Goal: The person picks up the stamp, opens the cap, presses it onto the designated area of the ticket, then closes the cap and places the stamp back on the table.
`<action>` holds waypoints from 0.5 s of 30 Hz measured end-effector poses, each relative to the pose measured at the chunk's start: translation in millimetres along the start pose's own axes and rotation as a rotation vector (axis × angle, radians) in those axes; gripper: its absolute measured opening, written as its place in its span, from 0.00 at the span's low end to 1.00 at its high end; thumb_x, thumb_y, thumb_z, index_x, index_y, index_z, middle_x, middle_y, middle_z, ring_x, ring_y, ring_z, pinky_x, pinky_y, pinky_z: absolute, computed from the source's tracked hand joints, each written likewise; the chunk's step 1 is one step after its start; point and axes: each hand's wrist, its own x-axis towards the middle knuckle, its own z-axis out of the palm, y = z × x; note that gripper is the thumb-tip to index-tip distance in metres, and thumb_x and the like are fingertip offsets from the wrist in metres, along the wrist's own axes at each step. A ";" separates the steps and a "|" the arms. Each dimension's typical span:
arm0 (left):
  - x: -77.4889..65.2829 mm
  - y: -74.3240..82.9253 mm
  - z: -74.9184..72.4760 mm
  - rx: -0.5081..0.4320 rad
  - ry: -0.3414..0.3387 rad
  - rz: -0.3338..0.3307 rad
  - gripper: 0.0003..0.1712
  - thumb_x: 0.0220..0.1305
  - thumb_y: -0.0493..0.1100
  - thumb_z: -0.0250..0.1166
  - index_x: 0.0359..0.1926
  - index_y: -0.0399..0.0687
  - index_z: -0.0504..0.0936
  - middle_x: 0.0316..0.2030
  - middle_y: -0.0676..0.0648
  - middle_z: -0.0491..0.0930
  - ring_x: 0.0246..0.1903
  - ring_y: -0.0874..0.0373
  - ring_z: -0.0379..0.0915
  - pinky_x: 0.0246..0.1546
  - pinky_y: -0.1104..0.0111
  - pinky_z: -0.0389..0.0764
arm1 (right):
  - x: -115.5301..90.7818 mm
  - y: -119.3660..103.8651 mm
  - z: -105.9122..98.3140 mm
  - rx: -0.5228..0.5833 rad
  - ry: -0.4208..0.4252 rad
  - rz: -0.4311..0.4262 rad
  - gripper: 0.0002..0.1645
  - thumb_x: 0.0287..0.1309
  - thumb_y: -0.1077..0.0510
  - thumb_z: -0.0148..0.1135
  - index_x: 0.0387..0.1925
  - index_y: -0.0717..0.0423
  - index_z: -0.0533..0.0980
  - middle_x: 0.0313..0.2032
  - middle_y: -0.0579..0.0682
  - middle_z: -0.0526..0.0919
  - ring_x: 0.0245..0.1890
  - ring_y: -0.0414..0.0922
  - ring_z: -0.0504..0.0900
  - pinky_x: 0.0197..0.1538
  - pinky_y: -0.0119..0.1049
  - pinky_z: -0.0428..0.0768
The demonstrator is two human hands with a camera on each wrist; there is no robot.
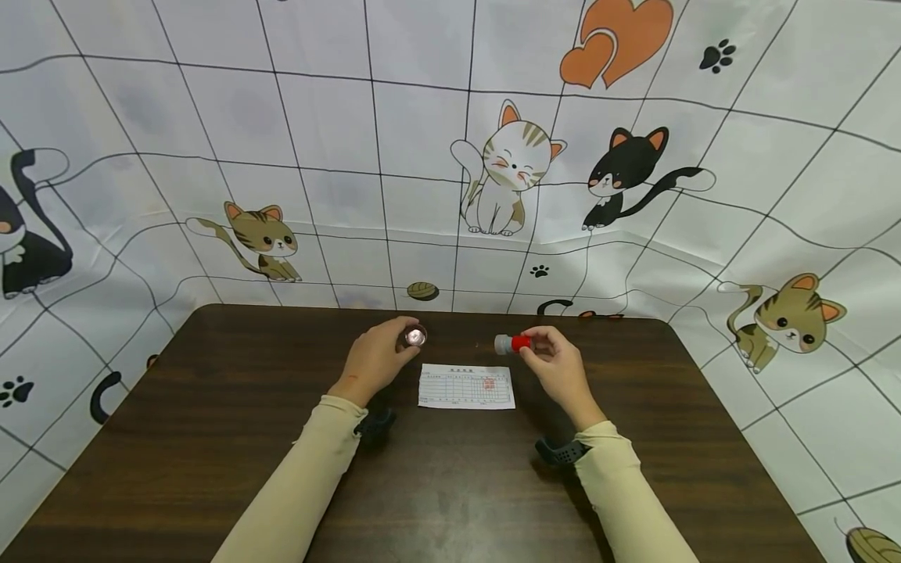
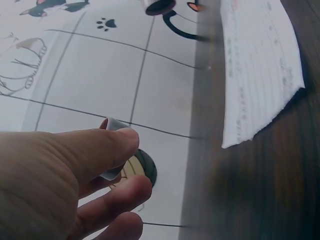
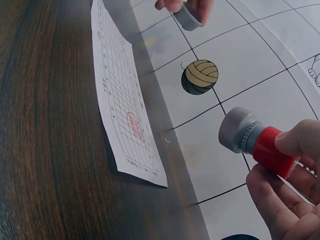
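Observation:
My right hand [image 1: 561, 369] grips a small stamp [image 3: 271, 151] by its red barrel, and the stamp's grey end points left in the head view. My left hand [image 1: 375, 358] pinches a small round grey cap [image 1: 415, 336] between thumb and fingers, its hollow side facing the head camera. Only part of that cap shows behind the thumb in the left wrist view. Between the hands, nearer the body, a printed paper form [image 1: 450, 396] lies on the table. A red stamp mark [image 3: 133, 126] shows on its grid. Both hands are apart from the paper.
The dark wooden table [image 1: 436, 493] ends at a far edge just beyond the hands. Behind it hangs a white sheet [image 1: 415, 203] with black grid lines and cartoon cats. Dark bands [image 1: 561, 452] circle both wrists beside the pale sleeves.

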 end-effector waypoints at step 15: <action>-1.6 12.0 -11.6 -0.002 -0.019 0.040 0.28 0.66 0.47 0.74 0.65 0.53 0.79 0.39 0.51 0.87 0.33 0.60 0.81 0.35 0.59 0.82 | -11.0 -46.6 -2.6 -0.023 -0.014 -0.011 0.17 0.63 0.72 0.66 0.53 0.73 0.77 0.49 0.69 0.84 0.49 0.61 0.86 0.54 0.46 0.84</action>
